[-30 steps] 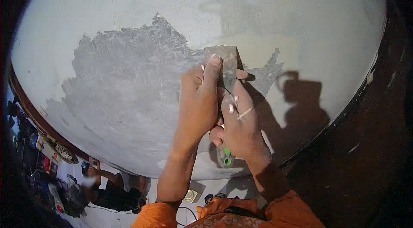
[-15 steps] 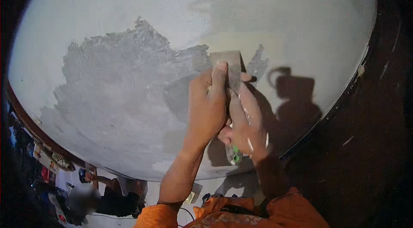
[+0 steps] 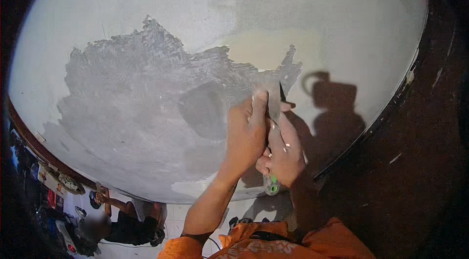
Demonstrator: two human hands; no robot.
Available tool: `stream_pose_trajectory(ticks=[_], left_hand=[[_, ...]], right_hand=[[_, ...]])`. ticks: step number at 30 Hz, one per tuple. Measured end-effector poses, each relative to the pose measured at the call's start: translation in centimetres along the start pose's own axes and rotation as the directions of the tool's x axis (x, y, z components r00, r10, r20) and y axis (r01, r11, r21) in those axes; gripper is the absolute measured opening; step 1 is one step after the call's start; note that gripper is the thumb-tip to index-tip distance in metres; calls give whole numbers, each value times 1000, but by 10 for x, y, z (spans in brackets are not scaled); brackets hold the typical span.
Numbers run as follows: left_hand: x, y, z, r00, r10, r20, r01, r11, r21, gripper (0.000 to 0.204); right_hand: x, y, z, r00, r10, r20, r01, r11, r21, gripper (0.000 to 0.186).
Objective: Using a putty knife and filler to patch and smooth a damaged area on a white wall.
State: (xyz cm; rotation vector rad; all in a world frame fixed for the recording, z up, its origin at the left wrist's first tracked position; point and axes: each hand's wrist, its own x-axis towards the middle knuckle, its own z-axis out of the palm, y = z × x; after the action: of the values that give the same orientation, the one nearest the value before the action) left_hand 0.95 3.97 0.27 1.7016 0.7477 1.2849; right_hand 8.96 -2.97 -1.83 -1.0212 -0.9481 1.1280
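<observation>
A putty knife (image 3: 272, 94) lies against a white panel (image 3: 371, 24), its metal blade partly blurred. My left hand (image 3: 246, 132) is closed on that blade, thumb pressed over its face. Just right of it and a little lower, my right hand (image 3: 286, 156) grips the knife's handle, whose green-marked end (image 3: 271, 186) sticks out below the fingers. A rough grey patch of filler (image 3: 112, 98) spreads over the panel to the left and reaches the blade, with a thin streak rising to its right. A cream patch (image 3: 254, 49) shows above the blade. Shadows fall to the right of my hands.
A dark brown surround (image 3: 430, 127) borders the panel on the right, a brown edge (image 3: 36, 142) at lower left. Beyond the lower edge, another person (image 3: 127, 229) is on a white tiled floor (image 3: 178, 215), near assorted clutter (image 3: 51, 186) and a cable.
Both hands and the knife have moved down and to the right, showing more of the cream patch and grey streaks above the blade. The view has shifted slightly too.
</observation>
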Motion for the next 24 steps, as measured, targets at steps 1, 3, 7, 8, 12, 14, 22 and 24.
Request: stream_pose_trajectory(ticks=[1, 3, 7, 8, 12, 14, 22, 24], left_hand=[[0, -6, 1, 1000, 6, -1, -6, 1000, 3, 49], [5, -19, 6, 998, 47, -42, -41, 990, 137, 48], [15, 11, 1, 995, -90, 52, 89, 996, 31, 47], [13, 6, 2, 1000, -16, 25, 17, 1000, -9, 46], [-3, -11, 9, 999, -38, 12, 38, 999, -36, 48], [11, -11, 9, 980, 191, -50, -184, 976, 113, 50], [7, -3, 15, 1000, 18, -7, -18, 998, -62, 51], [9, -4, 18, 993, 102, -56, -104, 994, -34, 54]], right_hand=[[0, 4, -2, 1000, -6, 3, 6, 1000, 2, 25], [14, 21, -12, 950, -311, -22, 296, 924, -242, 31], [4, -12, -6, 996, -37, 80, 36, 999, 24, 45], [1, -8, -4, 997, -55, 55, 55, 998, -9, 45], [6, 27, -17, 976, -215, 22, 215, 957, -193, 46], [2, -4, -10, 998, -51, 28, 50, 998, 33, 43], [5, -7, -9, 996, -33, 80, 31, 999, 27, 41], [10, -12, -14, 997, -63, 36, 64, 998, -9, 43]])
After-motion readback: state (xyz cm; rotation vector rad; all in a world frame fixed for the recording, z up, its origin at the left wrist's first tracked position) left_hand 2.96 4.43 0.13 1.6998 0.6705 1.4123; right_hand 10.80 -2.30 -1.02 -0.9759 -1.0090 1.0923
